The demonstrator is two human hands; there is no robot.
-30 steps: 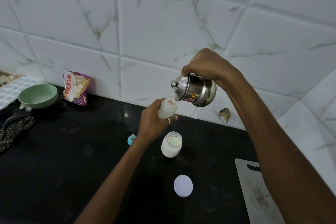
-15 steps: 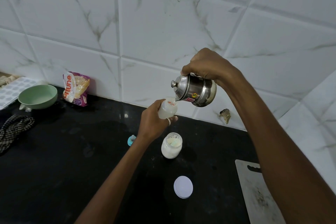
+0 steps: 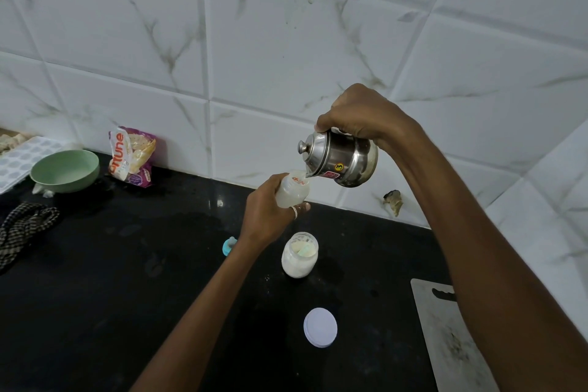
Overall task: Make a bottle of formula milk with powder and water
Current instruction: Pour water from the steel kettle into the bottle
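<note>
Lowest in the frame, a white round lid lies flat on the black worktop. At lower right, a grey cutting board rests on the worktop, partly covered by the right forearm.

Above the lid, at centre, an open powder jar stands upright and holds pale powder. To its left, a small blue object lies partly hidden behind the left wrist; its type cannot be determined.

Above the jar, the left hand is closed around the baby bottle and holds it in the air with its open mouth upward. The right hand grips the steel kettle from above. The kettle is tilted leftward, with its spout at the bottle mouth.

At far left, a checked cloth lies on the worktop. Beyond it, a green bowl sits beside a white moulded tray. A snack packet leans against the tiled wall.
</note>
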